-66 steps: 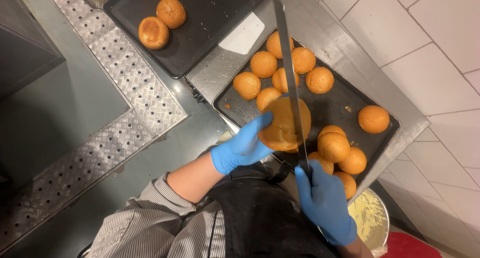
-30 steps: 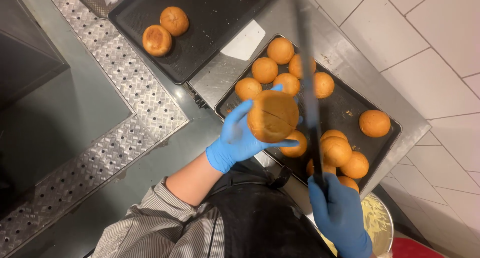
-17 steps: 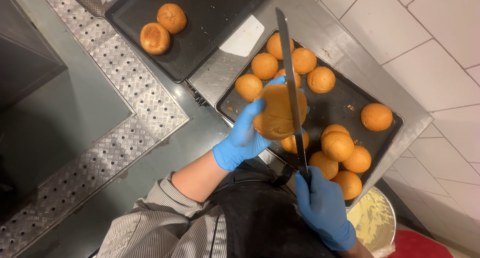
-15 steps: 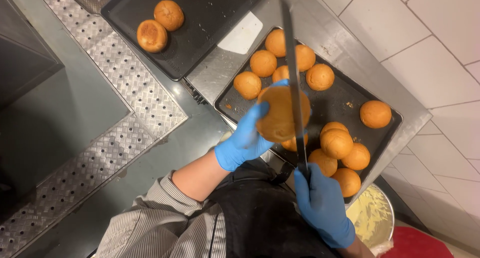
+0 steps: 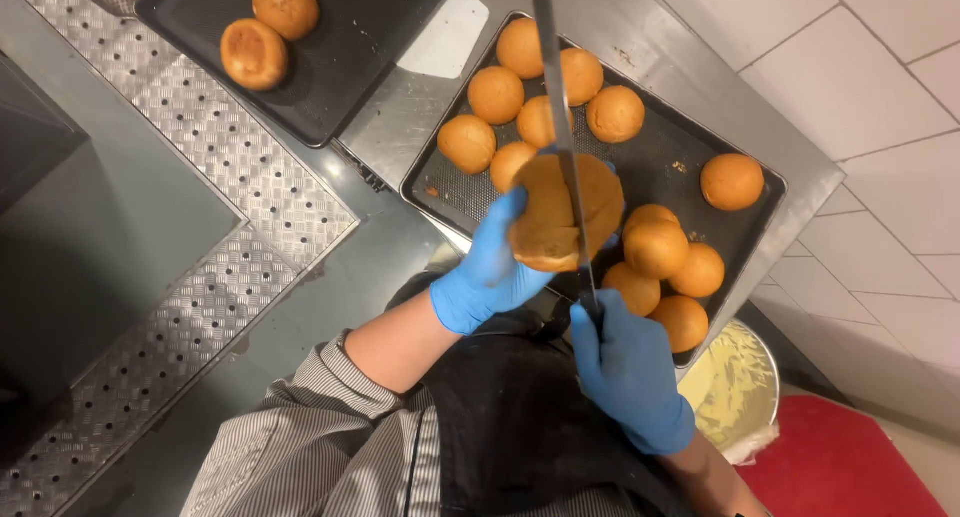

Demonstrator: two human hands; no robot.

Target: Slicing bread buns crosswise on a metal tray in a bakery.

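My left hand (image 5: 492, 267), in a blue glove, holds a round golden bun (image 5: 563, 213) on its edge above a dark baking tray (image 5: 735, 239). My right hand (image 5: 627, 369), also gloved in blue, grips the handle of a long bread knife (image 5: 557, 117). Its blade runs away from me across the bun's middle, inside the cut. Several whole buns (image 5: 495, 95) lie on the tray beyond and to the right of the held bun.
A second dark tray (image 5: 352, 47) at the upper left carries two bun pieces (image 5: 269, 29). A white scraper (image 5: 448, 35) lies on the steel counter (image 5: 650, 37) between the trays. A tub of pale yellow stuff (image 5: 735, 382) sits at the lower right. White tiled wall on the right.
The bun was lifted off the knife and turned, then brought back. The blade now sits in it again, and the bun is slightly lower than half a second ago.
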